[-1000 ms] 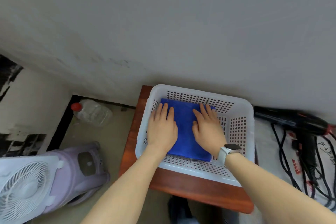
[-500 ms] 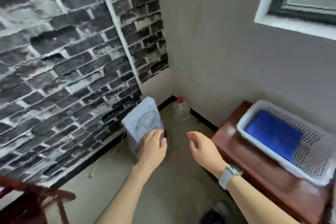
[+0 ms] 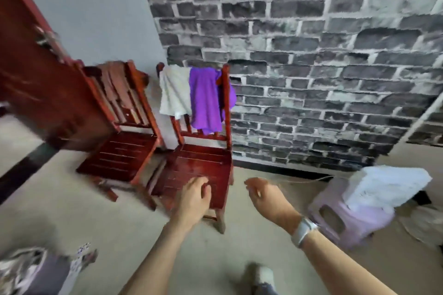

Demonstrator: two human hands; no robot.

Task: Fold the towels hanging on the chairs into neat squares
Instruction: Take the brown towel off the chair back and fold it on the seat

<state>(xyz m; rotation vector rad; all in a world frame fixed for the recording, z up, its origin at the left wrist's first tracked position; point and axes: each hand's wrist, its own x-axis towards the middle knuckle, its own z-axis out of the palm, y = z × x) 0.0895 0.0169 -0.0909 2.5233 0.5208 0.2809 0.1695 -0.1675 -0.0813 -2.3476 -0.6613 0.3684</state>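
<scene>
**View swings from the basket to the chairs; hands leave the blue towel**

A second ago both hands lay flat on a folded blue towel inside a white perforated basket on a wooden stool. Half a second ago they had lifted clear, the towel left in the basket at the right edge. Now basket, blue towel, stool and bottle have all dropped out of sight.

The left hand (image 3: pixel 194 199) and right hand (image 3: pixel 268 195) are out in front, empty, fingers loosely curled. Two red wooden chairs have come into view: the nearer chair (image 3: pixel 199 170) carries a white towel (image 3: pixel 173 92) and a purple towel (image 3: pixel 206 98) over its backrest, the farther chair (image 3: pixel 122 151) a brown cloth (image 3: pixel 115 72). The white fan (image 3: pixel 383 187) on the lilac stool (image 3: pixel 347 223) now sits at the right.
</scene>
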